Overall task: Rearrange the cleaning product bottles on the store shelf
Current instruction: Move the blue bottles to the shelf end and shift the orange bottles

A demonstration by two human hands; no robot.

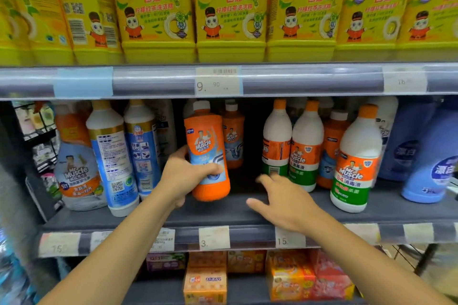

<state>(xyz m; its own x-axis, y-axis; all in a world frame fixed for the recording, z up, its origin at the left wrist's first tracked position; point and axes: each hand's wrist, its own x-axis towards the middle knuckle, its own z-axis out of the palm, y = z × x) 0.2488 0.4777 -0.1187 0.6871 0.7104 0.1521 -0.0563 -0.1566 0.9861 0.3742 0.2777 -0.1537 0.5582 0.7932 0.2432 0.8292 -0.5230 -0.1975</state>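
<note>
Orange bottle (207, 141), blurred right hand (285, 202) seemingly spread

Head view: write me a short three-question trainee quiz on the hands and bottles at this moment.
1. True or false: the left hand grips the tilted orange plastic bottle with a white cap.
2. The right hand is: A) holding a white bottle; B) open, empty, above the grey metal shelf; C) out of view.
3. Fill in: the front white plastic bottle with an orange cap stands to the held bottle's ___.
Key: 1 true; 2 B; 3 right.
</note>
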